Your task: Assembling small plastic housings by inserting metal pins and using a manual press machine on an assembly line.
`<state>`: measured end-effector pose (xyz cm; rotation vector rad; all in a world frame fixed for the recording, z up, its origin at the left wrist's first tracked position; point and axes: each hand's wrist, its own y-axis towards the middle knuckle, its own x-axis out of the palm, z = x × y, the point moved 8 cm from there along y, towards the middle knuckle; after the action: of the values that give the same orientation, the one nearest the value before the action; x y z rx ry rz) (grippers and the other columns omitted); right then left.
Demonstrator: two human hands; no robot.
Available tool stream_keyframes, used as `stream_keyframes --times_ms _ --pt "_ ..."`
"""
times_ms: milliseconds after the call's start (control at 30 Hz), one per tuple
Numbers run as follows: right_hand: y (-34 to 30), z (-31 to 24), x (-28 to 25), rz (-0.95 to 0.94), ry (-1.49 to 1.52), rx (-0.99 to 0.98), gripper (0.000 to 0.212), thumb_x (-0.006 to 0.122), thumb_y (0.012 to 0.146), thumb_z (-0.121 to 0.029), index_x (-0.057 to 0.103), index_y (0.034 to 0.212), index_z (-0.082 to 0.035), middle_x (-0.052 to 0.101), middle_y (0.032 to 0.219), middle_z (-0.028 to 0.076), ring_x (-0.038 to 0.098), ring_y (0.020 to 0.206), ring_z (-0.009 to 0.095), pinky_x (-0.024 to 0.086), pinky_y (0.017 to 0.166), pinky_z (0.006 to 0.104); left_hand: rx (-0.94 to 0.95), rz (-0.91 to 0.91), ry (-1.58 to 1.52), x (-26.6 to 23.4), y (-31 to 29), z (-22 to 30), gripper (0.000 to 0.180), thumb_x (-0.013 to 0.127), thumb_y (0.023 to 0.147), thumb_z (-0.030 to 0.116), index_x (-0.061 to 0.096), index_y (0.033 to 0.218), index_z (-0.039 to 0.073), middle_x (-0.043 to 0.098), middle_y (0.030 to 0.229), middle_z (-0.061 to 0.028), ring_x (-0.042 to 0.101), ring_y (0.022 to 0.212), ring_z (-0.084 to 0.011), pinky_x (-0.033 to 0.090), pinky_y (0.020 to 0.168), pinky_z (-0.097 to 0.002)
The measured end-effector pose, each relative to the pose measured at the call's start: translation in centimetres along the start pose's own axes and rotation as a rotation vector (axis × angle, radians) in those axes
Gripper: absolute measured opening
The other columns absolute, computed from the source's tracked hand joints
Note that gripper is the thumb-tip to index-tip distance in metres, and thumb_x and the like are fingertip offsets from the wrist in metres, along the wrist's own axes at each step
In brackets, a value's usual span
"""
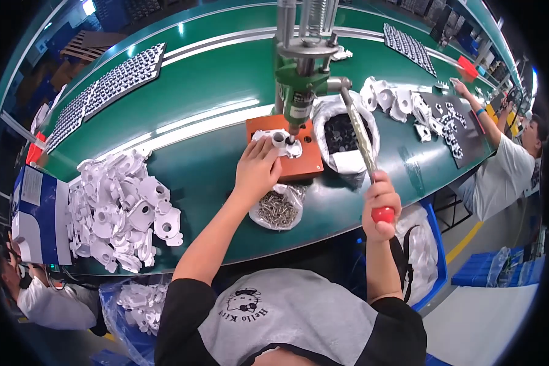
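A green hand-lever press (300, 82) stands in front of me, its ram lowered onto a white plastic part (294, 149). That part lies on an orange block (302, 168). My left hand (259, 168) holds the part's near left side, fingertips beside its round collar. My right hand (381, 210) is wrapped round the lower end of the press lever (361, 131), at its red knob (382, 215). A bag of small metal pins (277, 208) sits just below the block. To the block's right is a white bag of small black pieces (346, 134).
A heap of white plastic parts (119, 210) covers the bench's left, beside a blue-and-white box (39, 207). More white parts (402, 104) and a dark mat (479, 137) lie right. Trays (125, 79) stand along the far side. A co-worker (506, 165) reaches in from the right.
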<state>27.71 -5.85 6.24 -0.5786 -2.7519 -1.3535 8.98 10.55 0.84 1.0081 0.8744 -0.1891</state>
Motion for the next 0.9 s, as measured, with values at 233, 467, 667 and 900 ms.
stream_keyframes --times_ms 233,467,667,900 --pt "15.3 0.6 2.5 -0.13 0.398 0.029 0.056 0.037 0.09 -0.045 0.045 0.118 0.004 0.052 0.118 0.018 0.049 0.108 0.036 0.027 0.105 0.0462 -0.326 -0.254 -0.105 0.9 0.3 -2.7 0.045 0.062 0.077 0.023 0.049 0.116 0.003 0.063 0.107 -0.0156 0.058 0.102 -0.0336 0.045 0.091 -0.0383" --pt "26.5 12.4 7.6 0.09 0.059 0.245 0.038 0.054 0.087 -0.025 0.049 0.117 -0.002 0.057 0.101 0.006 0.053 0.09 0.015 0.042 0.077 0.0281 -0.14 -0.516 -0.113 3.2 4.2 -2.4 0.044 0.061 0.078 0.036 0.05 0.107 0.004 0.049 0.121 -0.0155 0.041 0.12 -0.0301 0.02 0.106 -0.0492" --pt "15.6 12.0 2.2 0.091 0.239 0.51 0.027 0.055 0.084 -0.012 0.058 0.108 0.0 0.062 0.097 0.006 0.056 0.087 0.013 0.042 0.076 0.0217 -0.459 -0.706 -0.236 1.5 5.1 -7.2 0.042 0.074 0.065 0.038 0.058 0.084 0.004 0.065 0.077 -0.0109 0.063 0.072 -0.0272 0.048 0.068 -0.0354" --pt "12.8 21.7 -11.6 0.069 -1.013 0.348 0.022 0.052 0.076 -0.008 0.068 0.092 -0.005 0.064 0.092 0.014 0.059 0.082 0.023 0.045 0.079 0.0327 -0.699 -0.17 -0.342 -0.8 6.2 -18.9 0.041 0.066 0.08 0.03 0.054 0.102 -0.002 0.064 0.088 -0.0169 0.061 0.079 -0.0262 0.047 0.072 -0.0359"
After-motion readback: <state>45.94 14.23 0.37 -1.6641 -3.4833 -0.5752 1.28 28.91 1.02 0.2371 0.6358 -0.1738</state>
